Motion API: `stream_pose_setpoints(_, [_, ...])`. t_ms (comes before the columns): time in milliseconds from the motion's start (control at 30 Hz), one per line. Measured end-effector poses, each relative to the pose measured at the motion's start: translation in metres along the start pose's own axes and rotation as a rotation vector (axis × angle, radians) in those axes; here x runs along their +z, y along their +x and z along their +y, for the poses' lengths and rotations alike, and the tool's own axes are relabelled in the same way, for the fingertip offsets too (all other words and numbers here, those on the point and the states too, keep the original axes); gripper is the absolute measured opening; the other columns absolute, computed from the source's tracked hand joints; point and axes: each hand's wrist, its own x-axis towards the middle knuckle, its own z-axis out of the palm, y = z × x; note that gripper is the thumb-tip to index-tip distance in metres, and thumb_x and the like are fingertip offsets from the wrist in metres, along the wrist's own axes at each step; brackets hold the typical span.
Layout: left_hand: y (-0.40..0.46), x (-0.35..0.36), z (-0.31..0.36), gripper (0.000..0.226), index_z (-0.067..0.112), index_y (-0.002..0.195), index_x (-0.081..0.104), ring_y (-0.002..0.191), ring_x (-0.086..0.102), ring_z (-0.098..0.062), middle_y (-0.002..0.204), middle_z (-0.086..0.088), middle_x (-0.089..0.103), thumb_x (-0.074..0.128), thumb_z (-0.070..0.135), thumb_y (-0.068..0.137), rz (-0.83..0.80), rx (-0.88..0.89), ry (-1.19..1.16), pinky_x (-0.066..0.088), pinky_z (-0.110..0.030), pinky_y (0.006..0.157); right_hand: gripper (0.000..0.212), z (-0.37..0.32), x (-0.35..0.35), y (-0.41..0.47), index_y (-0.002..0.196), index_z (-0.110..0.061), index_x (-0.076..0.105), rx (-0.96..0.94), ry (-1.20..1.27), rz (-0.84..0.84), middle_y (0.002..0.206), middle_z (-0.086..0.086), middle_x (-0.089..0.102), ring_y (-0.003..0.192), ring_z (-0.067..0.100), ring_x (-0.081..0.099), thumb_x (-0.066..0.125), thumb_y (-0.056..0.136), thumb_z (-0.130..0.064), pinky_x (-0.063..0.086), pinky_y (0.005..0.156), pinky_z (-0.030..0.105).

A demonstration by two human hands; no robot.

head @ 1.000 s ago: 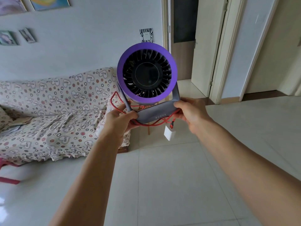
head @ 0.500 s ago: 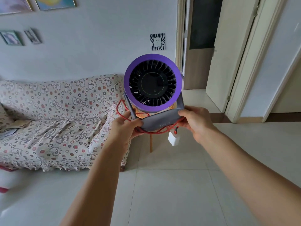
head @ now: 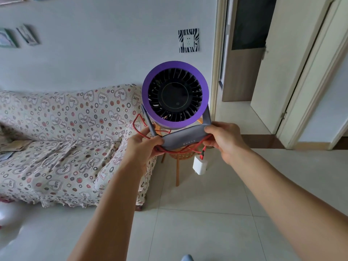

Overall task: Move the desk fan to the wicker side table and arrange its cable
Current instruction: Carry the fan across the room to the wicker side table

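As the sofa (head: pixel 62 140) and side table (head: pixel 178 157) loom nearer than before, both hands, left hand (head: pixel 145 146) and right hand (head: pixel 224 140), grip the fan (head: pixel 175 97) base midair, cable (head: pixel 180 150) bunched beneath; placement appears imminent.

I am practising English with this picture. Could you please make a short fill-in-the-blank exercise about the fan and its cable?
1. Both hands, the left hand and the right hand, grip the grey ____ of the desk fan.
2. The ring around the fan blades is ____.
3. The red cable ends in a ____ charger plug that hangs free.

Missing words: base; purple; white
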Motion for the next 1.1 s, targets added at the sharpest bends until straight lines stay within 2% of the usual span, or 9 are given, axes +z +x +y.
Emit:
stream_pose_setpoints(133, [0.072, 0.008, 0.008, 0.052, 0.004, 0.127, 0.059, 0.097, 0.070, -0.037, 0.118, -0.029, 0.064, 0.062, -0.016, 0.079, -0.005, -0.004, -0.011, 0.062, -0.031, 0.062, 0.012, -0.009, 0.021, 0.063, 0.083, -0.014, 0.064, -0.011, 0.007, -0.011, 0.076, 0.009, 0.068, 0.058, 0.023, 0.066, 0.063, 0.086, -0.002, 0.059, 0.072, 0.037])
stream_pose_setpoints(333, [0.186, 0.017, 0.031, 0.051, 0.008, 0.125, 0.061, 0.090, 0.072, -0.036, 0.111, -0.027, 0.069, 0.065, -0.013, 0.078, 0.000, -0.015, -0.002, 0.062, -0.038, 0.074, 0.026, -0.035, 0.062, 0.163, 0.070, -0.021, 0.062, -0.020, 0.000, -0.012, 0.073, 0.006, 0.067, 0.057, 0.021, 0.068, 0.062, 0.086, 0.000, 0.060, 0.066, 0.034])
stream_pose_setpoints(433, [0.232, 0.023, 0.043, 0.051, 0.006, 0.127, 0.060, 0.085, 0.073, -0.031, 0.110, -0.026, 0.069, 0.064, -0.013, 0.080, 0.001, -0.012, -0.001, 0.063, -0.035, 0.070, 0.027, -0.042, 0.078, 0.206, 0.069, -0.021, 0.061, -0.030, 0.000, -0.002, 0.073, 0.007, 0.068, 0.062, 0.025, 0.070, 0.063, 0.086, -0.001, 0.060, 0.069, 0.037])
stream_pose_setpoints(600, [0.300, 0.032, 0.050, 0.051, 0.009, 0.126, 0.061, 0.095, 0.072, -0.035, 0.114, -0.025, 0.067, 0.065, -0.012, 0.079, -0.008, -0.040, 0.006, 0.063, -0.034, 0.070, 0.026, -0.045, 0.099, 0.272, 0.068, -0.022, 0.061, -0.024, -0.006, 0.007, 0.073, 0.006, 0.069, 0.066, 0.025, 0.071, 0.063, 0.087, -0.003, 0.060, 0.069, 0.035])
stream_pose_setpoints(700, [0.338, 0.039, 0.049, 0.052, 0.010, 0.127, 0.061, 0.093, 0.073, -0.034, 0.113, -0.024, 0.069, 0.065, -0.011, 0.080, 0.002, -0.049, 0.010, 0.063, -0.036, 0.072, 0.024, -0.041, 0.108, 0.312, 0.069, -0.023, 0.062, -0.020, -0.018, 0.001, 0.076, 0.005, 0.069, 0.076, 0.028, 0.072, 0.065, 0.086, -0.007, 0.060, 0.076, 0.039])
stream_pose_setpoints(867, [0.402, 0.056, 0.042, 0.053, 0.009, 0.126, 0.062, 0.095, 0.072, -0.035, 0.116, -0.026, 0.066, 0.066, -0.013, 0.078, 0.039, -0.064, 0.010, 0.062, -0.030, 0.064, 0.024, -0.037, 0.118, 0.381, 0.070, -0.022, 0.062, 0.017, 0.007, -0.029, 0.077, 0.005, 0.069, 0.080, 0.031, 0.072, 0.064, 0.086, -0.004, 0.060, 0.079, 0.041])
stream_pose_setpoints(933, [0.432, 0.066, 0.038, 0.053, 0.009, 0.126, 0.062, 0.098, 0.071, -0.037, 0.119, -0.027, 0.065, 0.065, -0.014, 0.078, 0.045, -0.061, 0.009, 0.062, -0.031, 0.064, 0.024, -0.037, 0.121, 0.415, 0.071, -0.020, 0.063, 0.038, 0.016, -0.047, 0.077, 0.008, 0.069, 0.076, 0.031, 0.072, 0.063, 0.086, -0.001, 0.061, 0.076, 0.040])
stream_pose_setpoints(1033, [0.479, 0.084, 0.030, 0.053, 0.010, 0.125, 0.063, 0.102, 0.069, -0.038, 0.121, -0.027, 0.063, 0.065, -0.014, 0.078, 0.084, -0.056, 0.016, 0.062, -0.030, 0.063, 0.020, -0.038, 0.123, 0.468, 0.075, -0.012, 0.065, 0.061, 0.000, -0.081, 0.072, 0.010, 0.067, 0.059, 0.025, 0.068, 0.060, 0.086, 0.003, 0.061, 0.058, 0.030])
stream_pose_setpoints(1100, [0.509, 0.096, 0.025, 0.053, 0.010, 0.124, 0.063, 0.102, 0.069, -0.038, 0.122, -0.028, 0.063, 0.065, -0.014, 0.078, 0.111, -0.064, 0.015, 0.062, -0.029, 0.062, 0.025, -0.039, 0.124, 0.502, 0.070, -0.015, 0.063, 0.066, -0.033, -0.100, 0.068, 0.008, 0.065, 0.050, 0.019, 0.066, 0.059, 0.087, 0.003, 0.058, 0.050, 0.027])
